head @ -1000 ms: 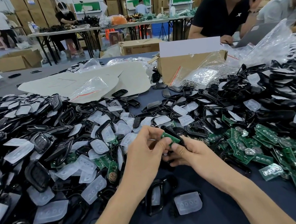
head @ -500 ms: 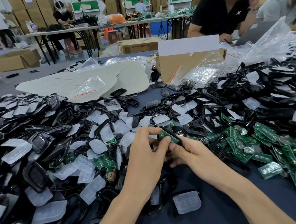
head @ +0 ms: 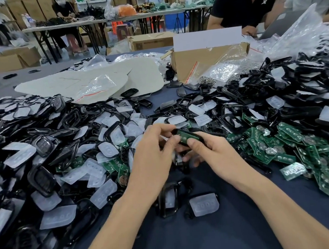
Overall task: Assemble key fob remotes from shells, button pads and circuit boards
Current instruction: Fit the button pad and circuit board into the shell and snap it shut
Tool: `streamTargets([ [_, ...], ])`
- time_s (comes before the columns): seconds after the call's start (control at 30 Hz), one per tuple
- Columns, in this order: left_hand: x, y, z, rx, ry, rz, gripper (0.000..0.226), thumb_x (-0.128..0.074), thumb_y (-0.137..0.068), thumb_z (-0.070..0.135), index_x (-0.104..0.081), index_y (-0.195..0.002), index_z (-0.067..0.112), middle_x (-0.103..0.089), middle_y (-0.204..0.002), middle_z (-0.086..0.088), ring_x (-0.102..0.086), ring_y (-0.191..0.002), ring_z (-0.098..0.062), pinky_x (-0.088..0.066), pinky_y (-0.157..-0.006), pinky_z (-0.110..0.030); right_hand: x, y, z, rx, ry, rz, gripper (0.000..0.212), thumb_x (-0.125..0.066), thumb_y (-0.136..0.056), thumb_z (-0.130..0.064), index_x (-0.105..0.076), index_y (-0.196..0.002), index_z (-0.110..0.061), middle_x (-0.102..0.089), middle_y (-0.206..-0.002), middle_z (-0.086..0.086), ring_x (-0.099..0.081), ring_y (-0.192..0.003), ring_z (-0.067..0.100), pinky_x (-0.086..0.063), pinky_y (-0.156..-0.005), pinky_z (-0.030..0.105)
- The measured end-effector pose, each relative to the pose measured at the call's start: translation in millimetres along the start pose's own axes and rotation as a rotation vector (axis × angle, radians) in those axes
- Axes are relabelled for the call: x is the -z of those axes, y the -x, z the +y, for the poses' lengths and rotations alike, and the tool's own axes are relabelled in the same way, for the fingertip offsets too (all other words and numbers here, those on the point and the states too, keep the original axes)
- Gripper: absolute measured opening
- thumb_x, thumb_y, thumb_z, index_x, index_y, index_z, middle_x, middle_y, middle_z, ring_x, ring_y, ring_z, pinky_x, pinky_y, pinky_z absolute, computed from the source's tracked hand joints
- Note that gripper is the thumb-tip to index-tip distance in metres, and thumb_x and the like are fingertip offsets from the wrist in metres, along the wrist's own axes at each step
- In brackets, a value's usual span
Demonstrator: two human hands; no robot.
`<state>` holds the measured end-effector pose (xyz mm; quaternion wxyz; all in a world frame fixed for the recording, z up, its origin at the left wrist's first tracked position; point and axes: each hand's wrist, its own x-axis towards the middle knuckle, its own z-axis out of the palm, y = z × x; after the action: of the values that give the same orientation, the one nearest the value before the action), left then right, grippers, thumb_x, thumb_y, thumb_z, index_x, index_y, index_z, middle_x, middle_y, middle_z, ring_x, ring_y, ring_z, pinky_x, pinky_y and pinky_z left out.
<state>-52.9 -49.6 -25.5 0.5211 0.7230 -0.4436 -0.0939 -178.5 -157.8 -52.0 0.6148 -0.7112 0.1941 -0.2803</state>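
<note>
head view: over the middle of the table (head: 196, 243), the left hand (head: 151, 159) and right hand (head: 220, 154) meet, both pinching a black shell (head: 197, 135) with a green circuit board (head: 184, 136) in it, seemingly seated. loose circuit boards (head: 287, 145) heap toward the right edge, spare shells (head: 41, 180) toward the left.

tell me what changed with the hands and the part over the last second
Little: the left hand and right hand keep their grip on the black shell, while the green board looks tipped flatter into it. The piles on the table lie as before.
</note>
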Motion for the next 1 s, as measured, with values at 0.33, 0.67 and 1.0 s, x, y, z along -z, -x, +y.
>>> streamTargets([
  [0.33,9,45,27,-0.258,-0.761,-0.692,0.04,-0.049,-0.098,0.054,-0.058,-0.127,0.029,-0.048,-0.112,0.003,-0.041,-0.109,-0.017,-0.039,-0.091,-0.031,12,-3,3,-0.037,-0.225,0.148,0.018,-0.048,-0.107,-0.022,-0.061,-0.12,-0.02,-0.077,-0.107,0.008,-0.073,-0.082,0.017,-0.054,-0.059,0.023],
  [0.67,8,39,7,-0.284,-0.389,-0.527,0.018,-0.057,-0.095,0.052,-0.045,-0.091,0.039,-0.049,-0.099,0.019,-0.048,-0.087,0.003,-0.039,-0.073,-0.015,20,-6,-8,-0.076,-0.661,0.338,0.019,-0.063,-0.096,-0.011,-0.079,-0.086,-0.012,-0.077,-0.091,0.011,-0.075,-0.082,0.015,-0.057,-0.067,0.019],
  [1.0,15,-23,-18,0.237,0.674,-0.082,0.007,-0.06,-0.1,0.022,-0.059,-0.104,0.017,-0.063,-0.074,-0.007,-0.052,-0.056,-0.017,-0.045,-0.051,-0.027,6,-40,-8,-0.181,-0.764,0.249,0.028,-0.067,-0.088,-0.009,-0.074,-0.115,-0.016,-0.077,-0.099,0.011,-0.074,-0.079,0.014,-0.059,-0.067,0.02],
])
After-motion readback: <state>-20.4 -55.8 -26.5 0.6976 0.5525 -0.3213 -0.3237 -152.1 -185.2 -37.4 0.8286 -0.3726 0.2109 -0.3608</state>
